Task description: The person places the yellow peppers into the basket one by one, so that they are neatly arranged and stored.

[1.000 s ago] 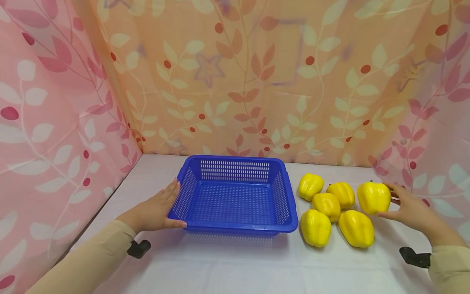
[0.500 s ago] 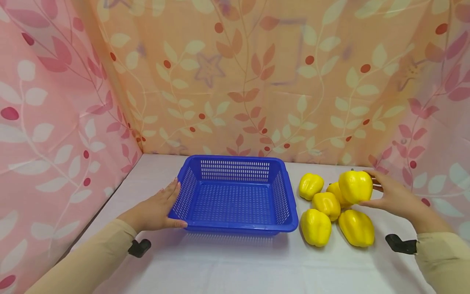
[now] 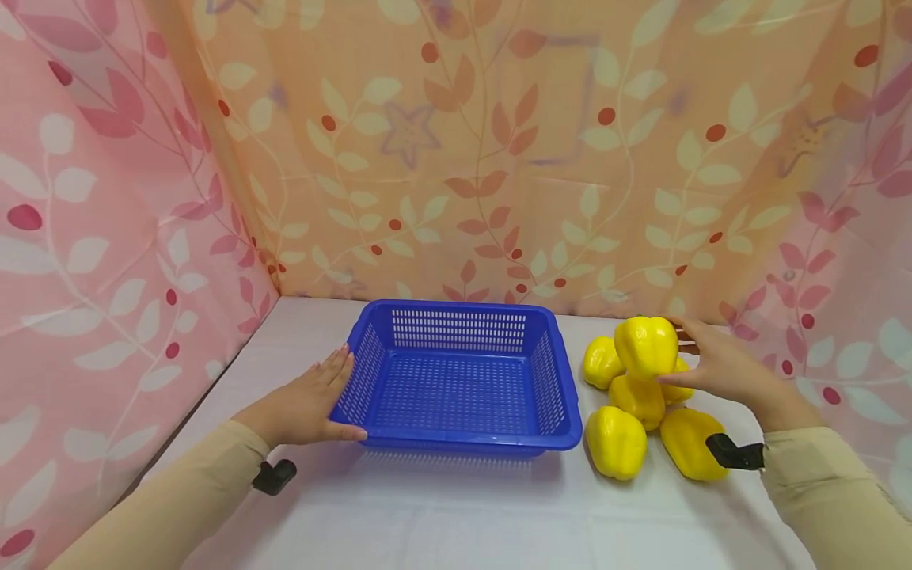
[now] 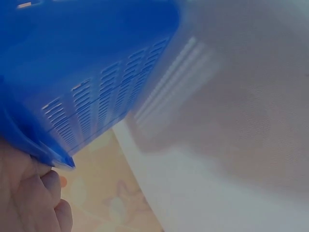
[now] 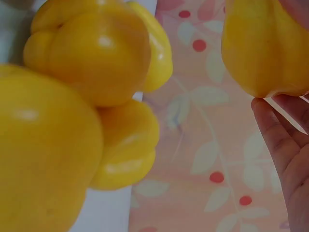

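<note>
My right hand (image 3: 727, 372) holds a yellow bell pepper (image 3: 646, 347) between thumb and fingers, above the other peppers. The right wrist view shows fingertips against the end of this pepper (image 5: 265, 48), which hangs clear of the table. On the left, my left hand (image 3: 306, 404) rests along the side of a blue plastic basket (image 3: 456, 441), its fingers extended at the left rim and its thumb at the front corner. Seen from the left wrist, the slotted wall of the basket (image 4: 96, 96) rises beside the fingers (image 4: 38, 198). Nothing lies in the basket.
Several yellow bell peppers stand close together right of the basket, among them a front one (image 3: 616, 442) and a back one (image 3: 601, 362). A white cloth (image 3: 456, 522) covers the table. Patterned curtains (image 3: 470, 158) enclose the back and sides.
My right hand has carried the yellow bell pepper left and upward, from the right end of the group to over the middle peppers. My left hand and the basket have stayed in place.
</note>
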Action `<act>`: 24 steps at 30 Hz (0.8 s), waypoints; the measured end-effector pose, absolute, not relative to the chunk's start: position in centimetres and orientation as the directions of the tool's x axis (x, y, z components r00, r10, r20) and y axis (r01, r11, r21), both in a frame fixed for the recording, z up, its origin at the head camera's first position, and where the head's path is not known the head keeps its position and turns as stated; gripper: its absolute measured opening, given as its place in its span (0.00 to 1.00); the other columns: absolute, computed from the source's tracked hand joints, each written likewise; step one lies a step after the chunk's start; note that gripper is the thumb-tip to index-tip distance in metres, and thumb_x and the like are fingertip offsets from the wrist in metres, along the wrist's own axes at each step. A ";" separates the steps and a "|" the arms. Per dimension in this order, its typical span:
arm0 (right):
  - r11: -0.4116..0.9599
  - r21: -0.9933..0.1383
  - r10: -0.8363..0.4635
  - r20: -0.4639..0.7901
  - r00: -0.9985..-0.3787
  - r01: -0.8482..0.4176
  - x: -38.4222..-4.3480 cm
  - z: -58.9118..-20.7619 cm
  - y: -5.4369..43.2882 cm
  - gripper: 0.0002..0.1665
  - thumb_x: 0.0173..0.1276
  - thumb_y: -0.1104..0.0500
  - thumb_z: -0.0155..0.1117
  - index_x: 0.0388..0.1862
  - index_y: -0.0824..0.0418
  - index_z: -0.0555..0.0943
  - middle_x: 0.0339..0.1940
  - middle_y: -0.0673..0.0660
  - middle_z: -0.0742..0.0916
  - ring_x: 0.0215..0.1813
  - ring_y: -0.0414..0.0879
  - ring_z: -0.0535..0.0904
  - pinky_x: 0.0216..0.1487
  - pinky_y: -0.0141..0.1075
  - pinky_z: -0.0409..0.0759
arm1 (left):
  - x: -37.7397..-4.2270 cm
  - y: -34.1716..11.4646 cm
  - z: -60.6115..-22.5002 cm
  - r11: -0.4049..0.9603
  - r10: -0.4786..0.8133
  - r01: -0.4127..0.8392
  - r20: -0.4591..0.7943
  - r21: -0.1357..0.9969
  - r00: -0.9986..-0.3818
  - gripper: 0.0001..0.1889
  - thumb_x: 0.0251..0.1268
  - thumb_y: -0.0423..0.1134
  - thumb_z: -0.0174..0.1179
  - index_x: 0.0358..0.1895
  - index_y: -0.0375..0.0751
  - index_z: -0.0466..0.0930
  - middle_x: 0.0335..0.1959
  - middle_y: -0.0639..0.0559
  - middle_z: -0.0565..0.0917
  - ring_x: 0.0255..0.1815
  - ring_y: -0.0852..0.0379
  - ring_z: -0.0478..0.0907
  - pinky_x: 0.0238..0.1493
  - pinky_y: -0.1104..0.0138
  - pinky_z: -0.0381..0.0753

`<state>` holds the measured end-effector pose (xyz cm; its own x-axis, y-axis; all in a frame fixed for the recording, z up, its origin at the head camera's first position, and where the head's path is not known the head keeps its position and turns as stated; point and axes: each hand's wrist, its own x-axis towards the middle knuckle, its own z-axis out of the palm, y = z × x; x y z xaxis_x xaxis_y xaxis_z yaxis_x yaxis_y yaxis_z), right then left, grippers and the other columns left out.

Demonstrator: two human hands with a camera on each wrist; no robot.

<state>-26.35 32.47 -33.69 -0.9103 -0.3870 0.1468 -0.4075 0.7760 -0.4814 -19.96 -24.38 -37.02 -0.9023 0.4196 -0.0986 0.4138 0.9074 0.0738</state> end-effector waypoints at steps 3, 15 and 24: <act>0.758 -0.491 -0.408 0.159 -0.899 -0.430 -26.9 -33.4 31.4 0.56 0.47 0.43 0.73 0.68 0.65 0.56 0.61 0.65 0.70 0.57 0.64 0.68 0.55 0.60 0.68 | -20.0 -24.4 -37.0 0.906 0.423 0.417 -0.098 0.072 -0.901 0.64 0.41 0.79 0.46 0.70 0.29 0.40 0.73 0.36 0.39 0.73 0.41 0.36 0.68 0.47 0.45; 0.668 -0.502 -0.521 0.213 -0.827 -0.550 -28.7 -32.6 27.6 0.53 0.46 0.46 0.75 0.66 0.61 0.60 0.58 0.59 0.73 0.57 0.60 0.70 0.56 0.58 0.69 | -19.9 -24.2 -36.9 0.909 0.417 0.409 -0.109 0.082 -0.903 0.64 0.41 0.79 0.46 0.70 0.29 0.40 0.73 0.36 0.39 0.72 0.40 0.36 0.68 0.47 0.45; 0.639 -0.492 -0.572 0.212 -0.793 -0.592 -29.8 -32.1 24.9 0.53 0.45 0.45 0.75 0.67 0.60 0.61 0.59 0.57 0.74 0.57 0.55 0.71 0.56 0.53 0.71 | -19.9 -24.3 -36.9 0.905 0.424 0.417 -0.105 0.083 -0.900 0.63 0.42 0.78 0.48 0.70 0.29 0.40 0.73 0.36 0.39 0.72 0.40 0.36 0.68 0.47 0.46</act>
<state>-29.80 24.95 -32.12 -0.7926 -0.5717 0.2119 -0.5920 0.6386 -0.4916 -19.90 -24.31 -36.94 -0.8997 0.4238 -0.1051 0.4167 0.9053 0.0831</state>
